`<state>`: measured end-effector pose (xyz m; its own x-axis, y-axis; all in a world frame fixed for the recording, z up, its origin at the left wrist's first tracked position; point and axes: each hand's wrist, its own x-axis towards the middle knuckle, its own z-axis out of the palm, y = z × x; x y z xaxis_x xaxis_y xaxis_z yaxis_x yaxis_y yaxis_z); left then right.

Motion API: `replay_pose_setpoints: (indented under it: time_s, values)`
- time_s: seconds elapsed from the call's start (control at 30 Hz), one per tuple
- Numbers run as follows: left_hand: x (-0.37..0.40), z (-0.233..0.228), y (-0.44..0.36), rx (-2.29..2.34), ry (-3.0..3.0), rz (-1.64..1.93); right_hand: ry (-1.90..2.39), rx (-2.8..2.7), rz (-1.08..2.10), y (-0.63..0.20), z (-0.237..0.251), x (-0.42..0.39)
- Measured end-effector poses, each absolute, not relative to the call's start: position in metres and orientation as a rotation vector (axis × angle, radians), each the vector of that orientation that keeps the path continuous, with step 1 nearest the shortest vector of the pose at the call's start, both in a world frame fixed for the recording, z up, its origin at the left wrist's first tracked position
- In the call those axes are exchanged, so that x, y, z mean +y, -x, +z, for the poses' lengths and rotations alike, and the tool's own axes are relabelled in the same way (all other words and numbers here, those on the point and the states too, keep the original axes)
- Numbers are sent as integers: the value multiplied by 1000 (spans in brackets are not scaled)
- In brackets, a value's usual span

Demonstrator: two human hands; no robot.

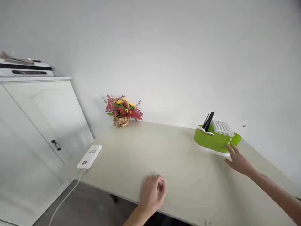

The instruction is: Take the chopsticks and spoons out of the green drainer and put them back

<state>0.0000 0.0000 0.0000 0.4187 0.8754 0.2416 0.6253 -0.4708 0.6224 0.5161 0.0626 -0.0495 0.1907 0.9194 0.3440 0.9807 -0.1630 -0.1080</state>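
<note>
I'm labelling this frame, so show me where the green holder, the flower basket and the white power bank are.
green holder (211, 141), head view, on its front green wall.
flower basket (121, 121), head view, on the woven basket body.
white power bank (89, 156), head view, on its top face.

Both forearms are bare with no sleeves visible, and the left hand (152, 193) and right hand (238, 161) carry no gloves, rings or watches.
</note>
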Motion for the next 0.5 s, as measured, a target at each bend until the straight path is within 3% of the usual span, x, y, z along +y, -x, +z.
replay_pose_setpoints:
  time_s: [0.5]
  values:
    - [-1,6,-2,1240,-2317,755,1946,-1899,-224,-369,-42,31]
